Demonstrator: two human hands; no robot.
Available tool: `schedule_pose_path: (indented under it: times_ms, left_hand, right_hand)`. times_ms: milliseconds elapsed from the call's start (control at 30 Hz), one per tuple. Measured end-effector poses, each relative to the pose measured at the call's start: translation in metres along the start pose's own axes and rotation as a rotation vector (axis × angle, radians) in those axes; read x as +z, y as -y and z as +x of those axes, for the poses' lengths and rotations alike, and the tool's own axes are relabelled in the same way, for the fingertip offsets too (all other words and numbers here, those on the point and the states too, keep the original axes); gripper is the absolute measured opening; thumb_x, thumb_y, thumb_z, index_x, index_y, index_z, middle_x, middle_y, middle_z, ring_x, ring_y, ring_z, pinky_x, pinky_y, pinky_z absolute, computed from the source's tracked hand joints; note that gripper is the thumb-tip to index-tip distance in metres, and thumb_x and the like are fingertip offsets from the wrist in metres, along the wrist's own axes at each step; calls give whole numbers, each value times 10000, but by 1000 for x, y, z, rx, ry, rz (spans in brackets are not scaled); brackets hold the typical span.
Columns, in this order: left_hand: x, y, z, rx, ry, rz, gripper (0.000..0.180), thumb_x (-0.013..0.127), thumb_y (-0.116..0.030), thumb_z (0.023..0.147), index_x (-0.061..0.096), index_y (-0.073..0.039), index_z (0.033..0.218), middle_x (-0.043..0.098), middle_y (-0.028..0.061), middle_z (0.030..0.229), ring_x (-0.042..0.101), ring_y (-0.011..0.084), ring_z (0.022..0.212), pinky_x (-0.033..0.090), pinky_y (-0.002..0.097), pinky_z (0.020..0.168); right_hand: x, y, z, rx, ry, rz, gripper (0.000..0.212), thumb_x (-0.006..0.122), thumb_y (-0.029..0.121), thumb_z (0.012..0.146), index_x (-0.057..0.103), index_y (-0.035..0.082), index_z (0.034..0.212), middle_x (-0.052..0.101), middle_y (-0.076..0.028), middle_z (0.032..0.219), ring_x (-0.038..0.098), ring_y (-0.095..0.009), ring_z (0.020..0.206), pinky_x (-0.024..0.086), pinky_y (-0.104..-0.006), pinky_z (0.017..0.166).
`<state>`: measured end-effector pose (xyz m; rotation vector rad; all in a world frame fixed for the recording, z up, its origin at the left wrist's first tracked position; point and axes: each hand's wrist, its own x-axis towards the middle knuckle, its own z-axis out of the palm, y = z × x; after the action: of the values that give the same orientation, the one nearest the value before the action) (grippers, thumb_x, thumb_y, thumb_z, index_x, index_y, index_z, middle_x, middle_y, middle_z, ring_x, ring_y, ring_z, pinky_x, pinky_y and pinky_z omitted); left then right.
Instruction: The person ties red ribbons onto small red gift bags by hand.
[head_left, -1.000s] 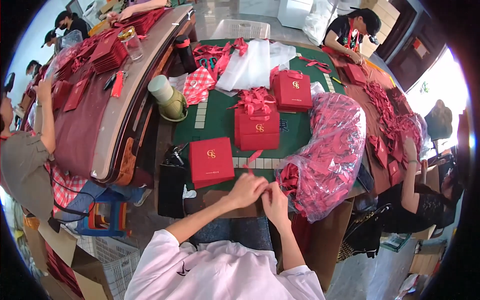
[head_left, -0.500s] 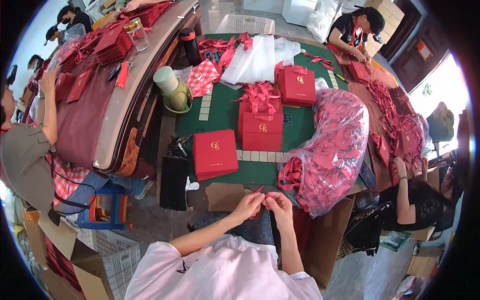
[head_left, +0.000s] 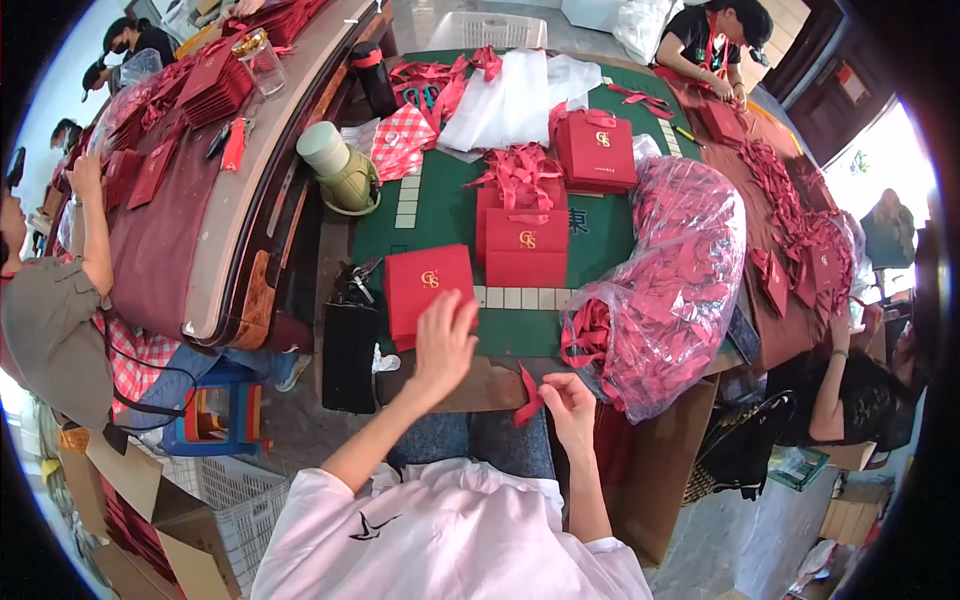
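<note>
My right hand (head_left: 568, 403) pinches a short red ribbon (head_left: 527, 392) just below the table's near edge, over my lap. My left hand (head_left: 442, 342) is lifted with its fingers spread, reaching up over the lower right corner of a flat red gift bag (head_left: 422, 285) that lies on the green table mat (head_left: 450, 215). It hovers at the bag and does not grip it. Two more red bags (head_left: 526, 246) stand a little farther back, with loose ribbons piled on top.
A big clear plastic sack of red ribbons (head_left: 665, 280) fills the right side of the table. A black pouch (head_left: 350, 352) lies at my left. Another red bag (head_left: 597, 148), white plastic sheets (head_left: 508, 95) and a green cup (head_left: 340, 170) sit farther back. Other people work at neighbouring tables.
My hands were together on the ribbon near my lap. Now the left hand has let go and risen toward the flat red bag, while the right keeps the ribbon.
</note>
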<state>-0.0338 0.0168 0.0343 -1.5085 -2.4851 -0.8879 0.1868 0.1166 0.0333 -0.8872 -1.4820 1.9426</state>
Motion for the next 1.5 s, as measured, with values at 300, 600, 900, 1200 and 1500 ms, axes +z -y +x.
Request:
schedule_pose_path:
  times_ms: [300, 600, 900, 1200, 1500]
  left_hand:
    - [2, 33, -11, 75, 71, 44, 536, 669, -21, 747, 621, -127, 1269, 554, 148, 1289, 506, 370, 1228, 420, 475, 1012]
    - [-10, -55, -69, 403, 92, -104, 433, 607, -145, 737, 728, -177, 1152, 627, 27, 1123, 586, 231, 1003, 480, 387, 850]
    - [26, -52, -104, 285, 313, -232, 446, 701, -166, 791, 666, -161, 1235, 599, 76, 1198, 562, 286, 1055, 474, 412, 871]
    - [37, -28, -29, 167, 176, -36, 565, 773, -210, 762, 591, -17, 1261, 561, 139, 1213, 498, 315, 1147, 426, 434, 917]
    - [30, -34, -14, 78, 358, -158, 498, 782, -152, 727, 579, -45, 1169, 586, 119, 1116, 527, 304, 1048, 400, 421, 858]
  right_hand:
    - [-12, 39, -20, -115, 75, 32, 106, 604, -29, 934, 668, -49, 1017, 596, -31, 926, 546, -60, 690, 444, -212, 600]
    - [-16, 83, -44, -181, 222, 199, 74, 620, 17, 915, 622, -32, 971, 595, -51, 861, 517, -56, 640, 388, -196, 542]
    - [-9, 35, -15, 86, 29, -62, 55, 658, 47, 935, 613, 15, 933, 587, 39, 720, 502, -8, 609, 387, -174, 539]
    - [13, -29, 21, -39, -38, -460, 94, 675, 90, 904, 641, 2, 896, 653, -33, 711, 587, -82, 617, 479, -259, 571]
    - [25, -26, 34, -95, -131, -671, 104, 691, 104, 862, 658, 5, 870, 672, -111, 699, 659, -186, 615, 514, -330, 591]
